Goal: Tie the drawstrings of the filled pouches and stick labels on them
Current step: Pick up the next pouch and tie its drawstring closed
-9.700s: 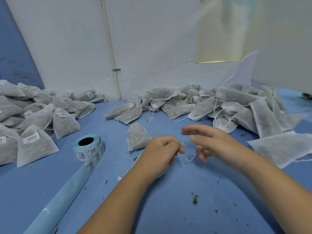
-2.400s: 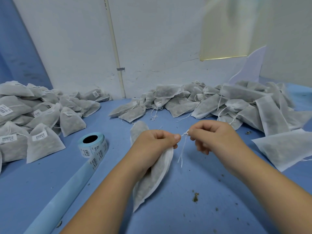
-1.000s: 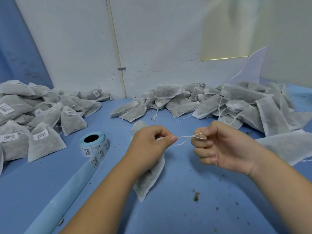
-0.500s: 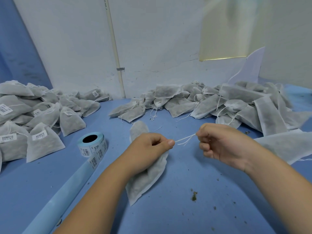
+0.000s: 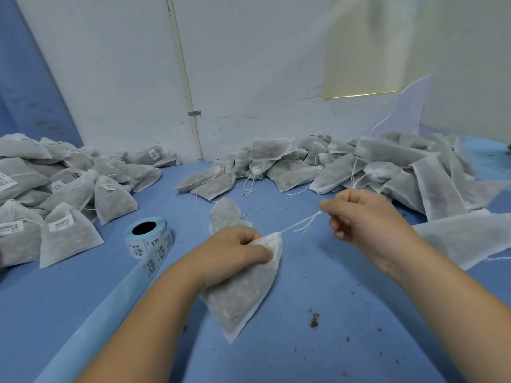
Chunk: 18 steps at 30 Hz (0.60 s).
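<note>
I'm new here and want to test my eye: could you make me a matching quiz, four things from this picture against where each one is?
Things:
1. label roll
2. drawstring
3. held pouch
4. labelled pouches

Places:
A. gripped at its neck by the left hand
B. heaped at the far left
C. pinched by the right hand, pulled taut
D. on the table, left of the left hand

Pairs: 1-D, 2-C, 3-A, 4-B
</note>
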Each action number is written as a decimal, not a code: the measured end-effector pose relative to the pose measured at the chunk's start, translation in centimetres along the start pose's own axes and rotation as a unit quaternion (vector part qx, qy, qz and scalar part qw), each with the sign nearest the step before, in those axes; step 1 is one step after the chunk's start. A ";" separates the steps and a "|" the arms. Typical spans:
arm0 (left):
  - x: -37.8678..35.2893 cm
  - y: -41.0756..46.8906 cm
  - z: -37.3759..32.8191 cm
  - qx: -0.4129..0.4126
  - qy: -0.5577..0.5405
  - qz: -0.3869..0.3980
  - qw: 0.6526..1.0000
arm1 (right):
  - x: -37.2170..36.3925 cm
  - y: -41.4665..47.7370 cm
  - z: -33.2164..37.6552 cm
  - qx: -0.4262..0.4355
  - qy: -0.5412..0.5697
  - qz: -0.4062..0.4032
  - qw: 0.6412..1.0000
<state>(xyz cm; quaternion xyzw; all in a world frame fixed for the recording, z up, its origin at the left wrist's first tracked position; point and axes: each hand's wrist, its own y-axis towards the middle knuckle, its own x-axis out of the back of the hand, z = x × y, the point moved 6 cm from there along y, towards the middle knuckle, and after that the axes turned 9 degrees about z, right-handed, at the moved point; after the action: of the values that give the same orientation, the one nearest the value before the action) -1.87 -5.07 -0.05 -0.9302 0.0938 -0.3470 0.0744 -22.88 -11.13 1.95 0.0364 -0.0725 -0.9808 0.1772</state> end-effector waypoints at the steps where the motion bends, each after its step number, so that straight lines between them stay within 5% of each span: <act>1: 0.2 0.1 0.0 -0.006 0.012 -0.032 0.999 | -0.2 -0.1 0.3 0.012 -0.013 0.001 1.000; 7: 0.1 0.8 0.0 -0.027 -0.032 -0.159 0.986 | -2.8 -1.5 1.8 0.117 -0.144 0.019 0.982; 13: 0.2 0.8 -0.5 -0.033 -0.134 -0.203 0.969 | -6.8 -3.1 1.8 0.238 -0.404 0.104 0.877; 18: 0.0 0.7 -0.6 -0.032 -0.159 -0.200 0.966 | -7.3 -3.2 1.0 0.227 -0.459 0.142 0.847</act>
<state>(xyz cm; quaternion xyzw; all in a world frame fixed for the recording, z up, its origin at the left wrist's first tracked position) -2.32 -5.77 0.30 -0.9752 -0.0963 -0.1989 -0.0124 -17.28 -5.42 2.78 -0.3894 -0.3709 -0.8058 0.2478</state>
